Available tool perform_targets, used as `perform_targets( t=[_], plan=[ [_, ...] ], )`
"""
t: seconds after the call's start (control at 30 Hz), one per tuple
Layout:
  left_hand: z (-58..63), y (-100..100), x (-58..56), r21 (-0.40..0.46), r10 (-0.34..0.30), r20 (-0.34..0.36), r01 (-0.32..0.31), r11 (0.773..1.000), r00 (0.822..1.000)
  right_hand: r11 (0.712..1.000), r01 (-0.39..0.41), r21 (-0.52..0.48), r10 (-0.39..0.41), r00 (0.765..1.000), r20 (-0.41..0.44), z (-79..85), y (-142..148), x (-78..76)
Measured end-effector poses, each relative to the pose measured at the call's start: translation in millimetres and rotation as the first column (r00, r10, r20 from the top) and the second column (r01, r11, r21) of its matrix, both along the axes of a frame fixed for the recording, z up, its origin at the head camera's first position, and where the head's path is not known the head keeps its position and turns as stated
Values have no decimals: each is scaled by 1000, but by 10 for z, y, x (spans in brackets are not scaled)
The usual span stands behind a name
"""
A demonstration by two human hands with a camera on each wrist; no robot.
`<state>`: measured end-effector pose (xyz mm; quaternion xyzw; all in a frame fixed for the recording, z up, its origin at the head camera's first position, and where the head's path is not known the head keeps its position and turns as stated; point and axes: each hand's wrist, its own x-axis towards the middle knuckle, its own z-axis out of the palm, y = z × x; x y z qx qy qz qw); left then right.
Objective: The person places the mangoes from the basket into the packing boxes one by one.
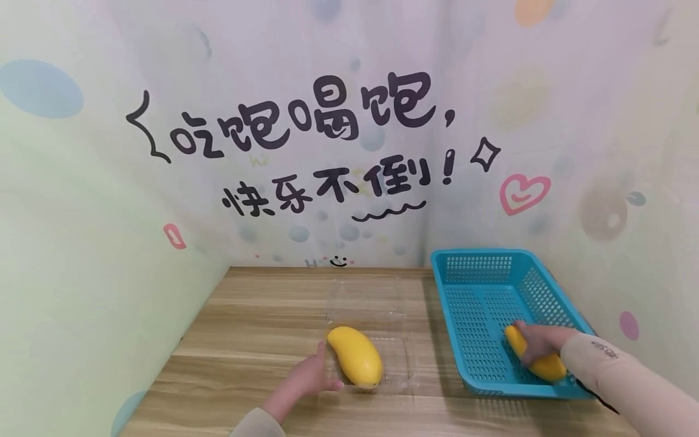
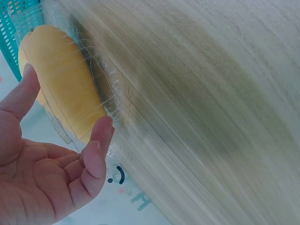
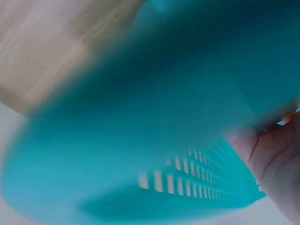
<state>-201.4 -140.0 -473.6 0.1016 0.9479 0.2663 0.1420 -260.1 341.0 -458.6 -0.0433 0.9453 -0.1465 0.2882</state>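
Right hand (image 1: 539, 342) is gripping mango (image 1: 549, 368) in basket (image 1: 447, 315), right | left hand (image 1: 312, 373) is flanking box (image 1: 397, 359), fingers apart, gripping nothing | second mango (image 1: 356, 358) is lying in box

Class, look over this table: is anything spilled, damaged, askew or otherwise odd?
Nothing stands out. One yellow mango lies in the left side of the open clear box; the right hand grips another mango inside the blue basket. No spill or damage shows.

Black lettering (image 1: 337, 184) and a pink heart (image 1: 523, 195) mark the pale backdrop (image 1: 262, 54).
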Motion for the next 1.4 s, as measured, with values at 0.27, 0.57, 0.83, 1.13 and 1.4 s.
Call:
perform_targets(
  t=[0.27,0.57,0.83,1.13,1.4],
  plan=[
    [19,11,3,-7,4,0,-4,1000,1000,998,-1,-57,-3,997,-77,253,-65,-112],
    [16,4,7,9,4,3,-4,1000,1000,993,-82,-81,67,984,-164,680,-412,-223],
    [1,-5,-1,4,-1,0,1,1000,1000,989,-108,-98,83,970,-227,900,-901,-360],
    [-1,-11,3,16,-7,1,7,1000,1000,982,-115,-151,76,967,-242,888,-1477,-458],
    [-32,-25,-13,15,-5,-7,5,1000,1000,975,-67,-213,21,977,-211,810,-2015,-456]
  ],
)
